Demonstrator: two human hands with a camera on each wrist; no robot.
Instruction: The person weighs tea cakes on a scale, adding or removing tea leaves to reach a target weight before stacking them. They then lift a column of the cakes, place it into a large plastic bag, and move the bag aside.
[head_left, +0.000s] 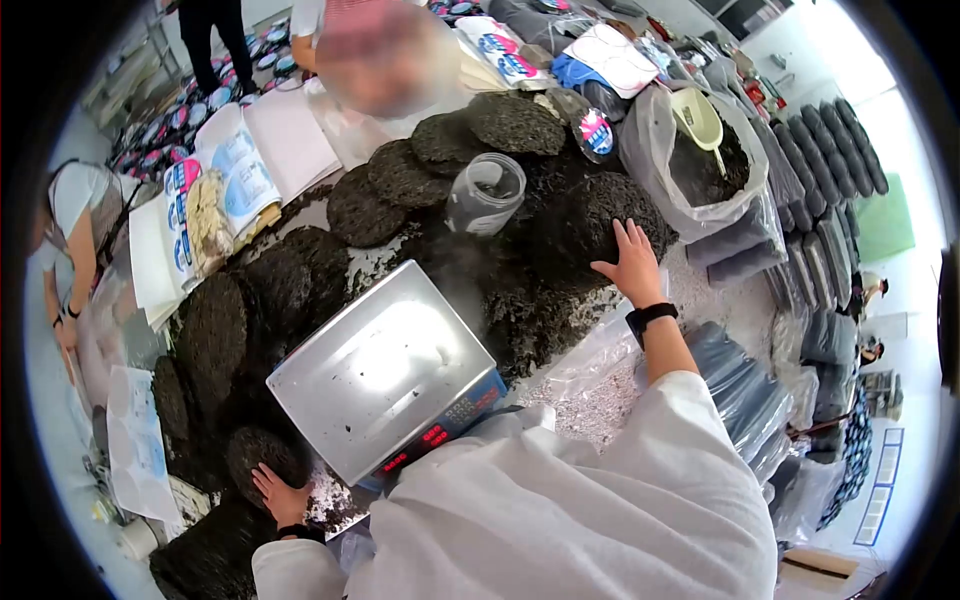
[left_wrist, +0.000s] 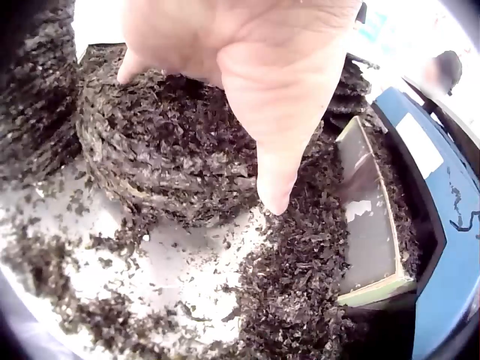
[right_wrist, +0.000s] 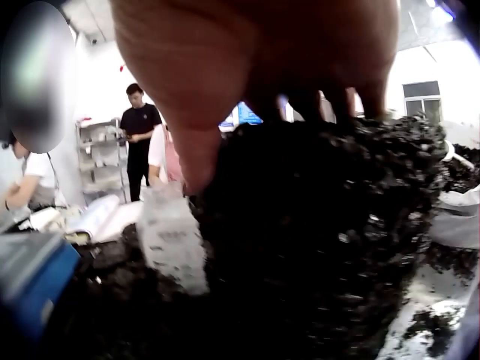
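My right hand (head_left: 637, 268) lies spread on top of a tall stack of dark, flaky round cakes (head_left: 590, 220), fingers apart; in the right wrist view its thumb touches the side of the stack (right_wrist: 322, 240). On the left, my other hand (head_left: 282, 497) rests with spread fingers on a lower stack of dark discs (head_left: 262, 455). Seen from the left wrist, that stack (left_wrist: 165, 150) has the thumb of the hand (left_wrist: 255, 82) pointing down beside it. Between the hands is a scale (head_left: 385, 370) with a bare metal plate and lit red digits.
A clear plastic cylinder (head_left: 487, 195) stands behind the scale, near more dark discs (head_left: 368, 205). A bag (head_left: 650, 150) holds loose flakes and a pale green scoop (head_left: 697, 118). Loose flakes (left_wrist: 292, 300) lie around the left stack. People stand across the table; wrapped dark packages (head_left: 735, 385) lie at right.
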